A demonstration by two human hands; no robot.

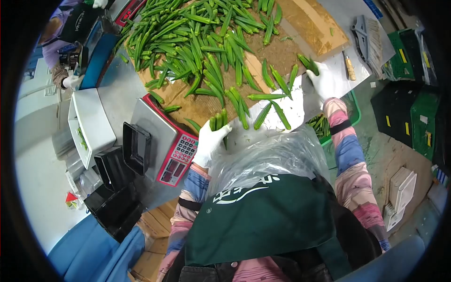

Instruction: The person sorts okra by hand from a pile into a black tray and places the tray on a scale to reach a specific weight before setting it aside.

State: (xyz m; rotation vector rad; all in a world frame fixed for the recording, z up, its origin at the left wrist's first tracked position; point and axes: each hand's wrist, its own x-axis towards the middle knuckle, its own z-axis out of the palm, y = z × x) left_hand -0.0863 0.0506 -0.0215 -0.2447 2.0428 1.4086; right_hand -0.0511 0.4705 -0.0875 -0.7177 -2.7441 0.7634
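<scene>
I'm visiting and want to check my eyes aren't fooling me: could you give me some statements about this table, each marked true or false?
1. The left hand holds okra pods. True.
2. The right hand is empty. False: the right hand holds okra too.
3. The scale has a keypad. True.
4. Both hands are bare. False: both wear white gloves.
5. A wooden-handled tool lies near a brush. True.
</scene>
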